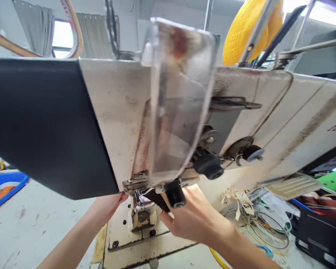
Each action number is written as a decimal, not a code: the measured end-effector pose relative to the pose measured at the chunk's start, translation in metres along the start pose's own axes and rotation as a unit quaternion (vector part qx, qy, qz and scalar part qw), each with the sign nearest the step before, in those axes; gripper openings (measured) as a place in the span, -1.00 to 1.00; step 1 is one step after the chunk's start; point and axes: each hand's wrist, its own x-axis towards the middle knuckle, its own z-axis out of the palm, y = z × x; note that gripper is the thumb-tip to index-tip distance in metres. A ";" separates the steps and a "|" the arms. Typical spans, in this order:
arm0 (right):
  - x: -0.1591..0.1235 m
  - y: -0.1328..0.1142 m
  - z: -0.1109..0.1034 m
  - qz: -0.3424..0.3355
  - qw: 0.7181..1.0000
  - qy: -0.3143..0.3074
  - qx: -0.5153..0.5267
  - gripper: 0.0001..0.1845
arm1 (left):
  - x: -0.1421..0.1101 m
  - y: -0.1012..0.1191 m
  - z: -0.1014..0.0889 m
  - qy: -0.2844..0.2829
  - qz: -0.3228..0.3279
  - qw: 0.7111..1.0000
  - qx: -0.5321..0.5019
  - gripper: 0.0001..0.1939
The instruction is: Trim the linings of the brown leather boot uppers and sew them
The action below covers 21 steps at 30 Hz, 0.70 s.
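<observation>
A sewing machine (114, 93) fills the middle of the head view, its needle area and presser foot (141, 203) low in the centre. My left hand (112, 205) is left of the presser foot, partly behind the machine head. Its visible fingertips are pressed together, and what they hold is hidden. On the other side, my right hand (189, 215) is closed on a dark strip of material (159, 200) reaching toward the presser foot. A black knob (175, 194) covers part of that hand. The metal bed plate (120, 237) lies under both hands.
A clear plastic guard (182, 101) hangs before the machine head. Tangled cords with tags (257, 220) and a black box (319, 239) lie right. A blue bin (14, 190) stands left on the white table (44, 224). A yellow thread cone (243, 30) is above.
</observation>
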 end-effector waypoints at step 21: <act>-0.004 0.000 -0.040 -0.061 0.995 -0.016 0.077 -0.27 | -0.100 -0.047 0.073 0.050 0.040 0.975 -0.214 -0.51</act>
